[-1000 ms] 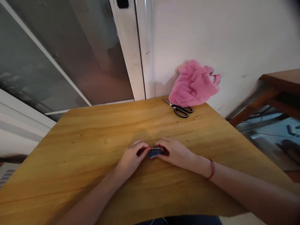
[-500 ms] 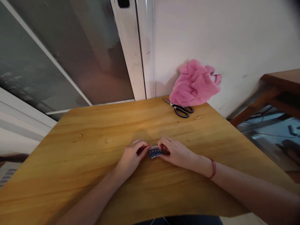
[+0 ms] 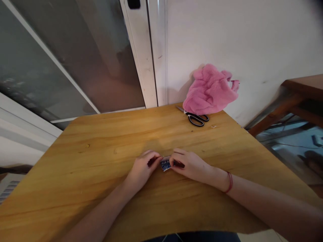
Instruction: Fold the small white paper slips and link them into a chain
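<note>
Between my two hands, over the middle of the wooden table [image 3: 121,134], is a small blue-and-white patterned piece [image 3: 166,164], with a pale strip along its far edge. Whether it is paper, a packet or cloth is too small to tell. My left hand [image 3: 145,166] pinches its left end between thumb and forefinger. On the other end, the thumb and fingers of my right hand [image 3: 184,161] are closed and cover part of the piece. A red string bracelet [image 3: 229,182] circles my right wrist.
Black-handled scissors [image 3: 196,120] lie at the back of the table, partly under a crumpled pink plush cloth [image 3: 210,90] against the wall. A tiny yellow bit [image 3: 87,146] lies on the left. Behind stands a framed glass door [image 3: 101,60]; another wooden table [image 3: 302,85] is at the right.
My right thumb and fingers have shifted slightly left, over more of the patterned piece, whose near edge now tilts more. My left hand has hardly moved.
</note>
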`<state>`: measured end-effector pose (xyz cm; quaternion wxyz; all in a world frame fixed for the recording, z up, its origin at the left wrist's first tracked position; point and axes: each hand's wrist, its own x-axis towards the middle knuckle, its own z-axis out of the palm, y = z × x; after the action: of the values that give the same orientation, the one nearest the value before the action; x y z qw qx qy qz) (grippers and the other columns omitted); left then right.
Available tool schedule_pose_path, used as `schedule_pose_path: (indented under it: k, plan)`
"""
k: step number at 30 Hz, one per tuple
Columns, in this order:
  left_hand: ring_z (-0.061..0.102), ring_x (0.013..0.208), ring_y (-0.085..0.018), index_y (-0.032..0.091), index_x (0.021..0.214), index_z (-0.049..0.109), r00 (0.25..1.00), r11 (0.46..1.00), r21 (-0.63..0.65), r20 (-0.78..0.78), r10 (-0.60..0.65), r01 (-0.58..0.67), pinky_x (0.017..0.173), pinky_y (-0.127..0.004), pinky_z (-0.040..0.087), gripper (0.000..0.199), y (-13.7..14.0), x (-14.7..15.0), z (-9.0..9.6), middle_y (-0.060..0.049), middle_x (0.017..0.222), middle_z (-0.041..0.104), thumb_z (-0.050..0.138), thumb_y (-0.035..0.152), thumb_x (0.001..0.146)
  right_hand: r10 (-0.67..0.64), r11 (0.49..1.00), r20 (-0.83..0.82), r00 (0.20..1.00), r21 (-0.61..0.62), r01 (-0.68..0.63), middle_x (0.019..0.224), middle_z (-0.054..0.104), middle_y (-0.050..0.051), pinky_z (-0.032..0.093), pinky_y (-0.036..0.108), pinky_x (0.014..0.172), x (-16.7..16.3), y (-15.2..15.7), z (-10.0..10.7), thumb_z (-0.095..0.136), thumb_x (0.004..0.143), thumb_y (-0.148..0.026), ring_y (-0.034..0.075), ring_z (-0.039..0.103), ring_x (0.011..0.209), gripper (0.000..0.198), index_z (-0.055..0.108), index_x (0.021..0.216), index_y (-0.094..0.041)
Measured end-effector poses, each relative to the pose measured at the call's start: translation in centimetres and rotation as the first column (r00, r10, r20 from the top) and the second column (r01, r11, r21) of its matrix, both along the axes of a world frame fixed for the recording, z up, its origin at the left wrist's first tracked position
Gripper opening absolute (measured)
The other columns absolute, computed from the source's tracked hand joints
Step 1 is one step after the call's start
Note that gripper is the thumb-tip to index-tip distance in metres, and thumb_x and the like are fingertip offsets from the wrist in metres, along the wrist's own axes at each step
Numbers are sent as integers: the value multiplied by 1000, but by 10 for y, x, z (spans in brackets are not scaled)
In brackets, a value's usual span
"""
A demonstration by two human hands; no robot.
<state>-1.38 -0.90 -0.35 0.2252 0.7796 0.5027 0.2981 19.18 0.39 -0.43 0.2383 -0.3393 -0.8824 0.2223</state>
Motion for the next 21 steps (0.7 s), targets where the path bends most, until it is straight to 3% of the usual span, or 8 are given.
schedule_pose_path:
  k: [9, 21]
  plan:
    - [51, 65, -10, 19, 74, 57, 1000, 1000, -26, 22, 8, -7, 61, -21, 39, 17, 0, -1, -3, 2, 71, 56, 50, 29, 86, -62, 998, -5, 998, -4, 62, 75, 50, -2, 36, 20, 56, 0, 1, 2, 59, 81, -20, 8, 47, 60, 4, 56, 83, -19]
    - [53, 66, -10, 19, 74, 59, 999, 999, -36, 27, 31, -30, 62, -21, 40, 16, 1, -1, -3, 2, 71, 59, 51, 28, 85, -83, 996, -35, 996, -46, 82, 94, 47, 2, 44, 21, 60, 0, 0, -1, 58, 82, -20, 7, 49, 62, 11, 55, 92, -20]
